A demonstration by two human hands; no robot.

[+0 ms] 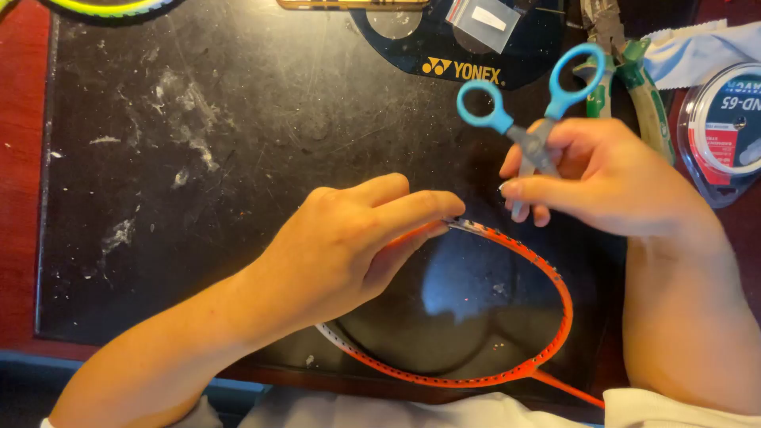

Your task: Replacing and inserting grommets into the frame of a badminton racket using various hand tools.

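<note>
An orange racket frame without strings lies on a black mat in front of me. My left hand rests on its top rim, fingers pinching the frame near the head's tip. My right hand hovers just above and to the right, gripping a pair of scissors with blue handle loops; the loops point up and away, and the blades are hidden inside my fist.
A round string reel in a clear case sits at the right edge. Green-handled pliers and a pale cloth lie at the top right. A small clear bag rests at the top centre. Red table surface borders the mat on the left.
</note>
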